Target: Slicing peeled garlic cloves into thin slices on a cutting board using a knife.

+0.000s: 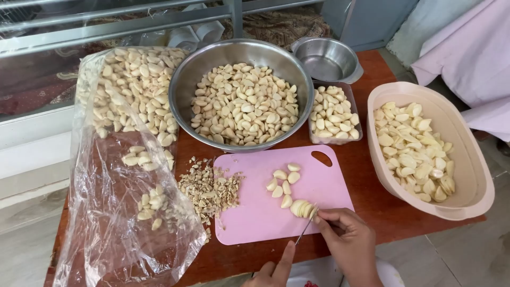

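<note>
Right hand (348,236) pins a half-sliced garlic clove (303,208) at the near right of the pink cutting board (255,212), fingers curled onto it. Left hand (276,268) is wrapped around a thin knife (307,225), blade touching the slices.
</note>
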